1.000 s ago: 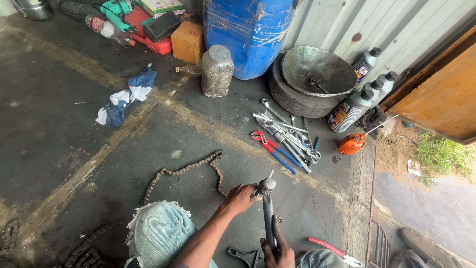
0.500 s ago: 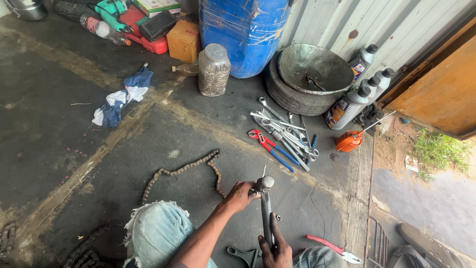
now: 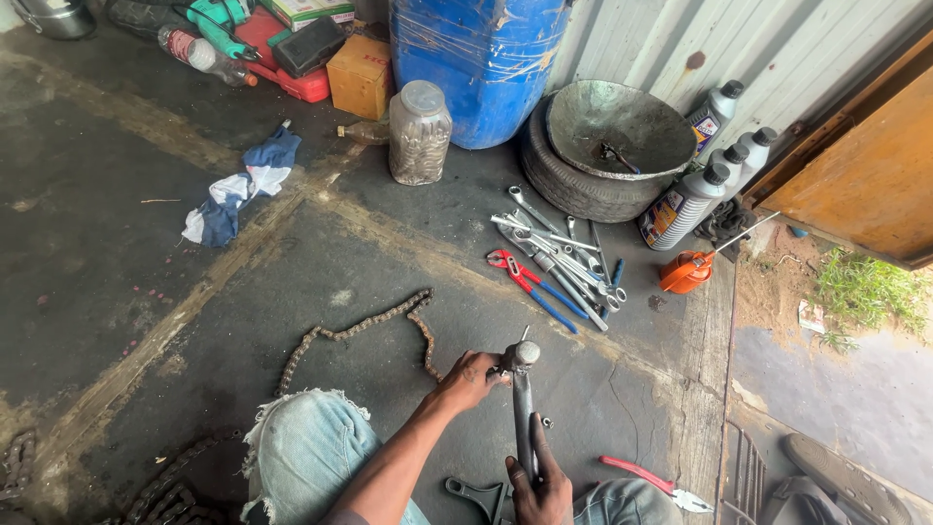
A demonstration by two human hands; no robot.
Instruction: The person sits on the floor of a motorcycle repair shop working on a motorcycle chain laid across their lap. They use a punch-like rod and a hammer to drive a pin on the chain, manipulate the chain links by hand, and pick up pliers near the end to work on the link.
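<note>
Steel hammer [image 3: 525, 403] gripped over a rusty drive chain [image 3: 364, 331] on the oily concrete floor [image 3: 126, 292].

Right hand [image 3: 539, 486] clamped round the handle at 6 o'clock, head raised at centre; left hand [image 3: 469, 379] closed, pinching what may be a small punch beside the hammer head, probably to steady it on the chain end. Spanners [image 3: 559, 253] and red-handled pliers [image 3: 520, 282] fanned at 1 o'clock within reach; blue plastic drum [image 3: 476, 58] at 12.
</note>
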